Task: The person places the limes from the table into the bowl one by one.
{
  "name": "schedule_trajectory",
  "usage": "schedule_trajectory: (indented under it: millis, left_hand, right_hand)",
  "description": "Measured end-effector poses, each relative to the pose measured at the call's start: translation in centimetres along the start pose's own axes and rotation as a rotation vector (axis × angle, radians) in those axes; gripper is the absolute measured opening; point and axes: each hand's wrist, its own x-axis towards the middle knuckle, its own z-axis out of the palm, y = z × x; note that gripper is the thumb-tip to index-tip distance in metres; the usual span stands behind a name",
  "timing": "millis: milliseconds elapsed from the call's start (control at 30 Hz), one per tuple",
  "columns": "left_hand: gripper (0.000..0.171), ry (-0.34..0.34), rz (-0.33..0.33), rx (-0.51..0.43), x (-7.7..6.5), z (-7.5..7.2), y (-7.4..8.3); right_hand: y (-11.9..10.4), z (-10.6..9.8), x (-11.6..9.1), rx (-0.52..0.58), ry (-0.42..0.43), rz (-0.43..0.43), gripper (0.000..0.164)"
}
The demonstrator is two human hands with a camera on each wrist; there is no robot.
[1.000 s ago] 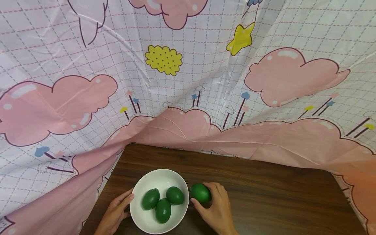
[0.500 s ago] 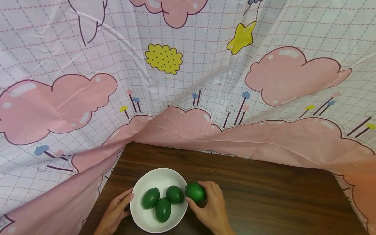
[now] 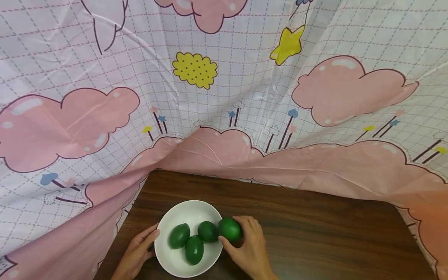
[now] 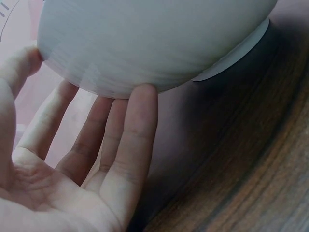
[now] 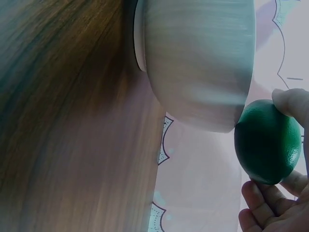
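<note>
A white bowl (image 3: 187,270) stands on the wooden table, holding three dark green limes, one being the right-hand lime (image 3: 208,231). At the bowl's left side, my left hand (image 3: 137,249) holds it, thumb at the rim and fingers against the outer wall, as the left wrist view shows. My right hand (image 3: 252,245) grips another green lime (image 5: 267,141) between thumb and fingers. This lime is raised off the table at the bowl's right rim; whether it touches the rim I cannot tell. The right palm is partly out of the right wrist view.
Dark wooden table top (image 3: 325,233) extends to the right of the bowl and behind it. A hanging cloth (image 3: 224,151) with pink clouds and a grid print borders the table at the back and left.
My right hand has carried its lime leftward, from beside the bowl to its right rim. The left hand and the bowl have stayed in place.
</note>
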Motion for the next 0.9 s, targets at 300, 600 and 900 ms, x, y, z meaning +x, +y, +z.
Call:
schedule_trajectory:
  millis: [300,600,900]
  left_hand:
    - [0.051,-0.011,-0.004,0.0,0.0,-0.2,0.0]
    - [0.056,-0.019,0.005,0.008,0.1,-0.1,0.0]
    - [0.052,-0.007,0.005,-0.003,0.1,-0.3,-0.2]
  right_hand:
    - [-0.6,0.3,-0.1,-0.003,-0.022,0.015,0.059]
    - [-1.2,0.5,-0.1,-0.002,-0.015,-0.003,0.059]
    - [-1.7,1.1,-0.3,0.009,-0.022,-0.021,0.059]
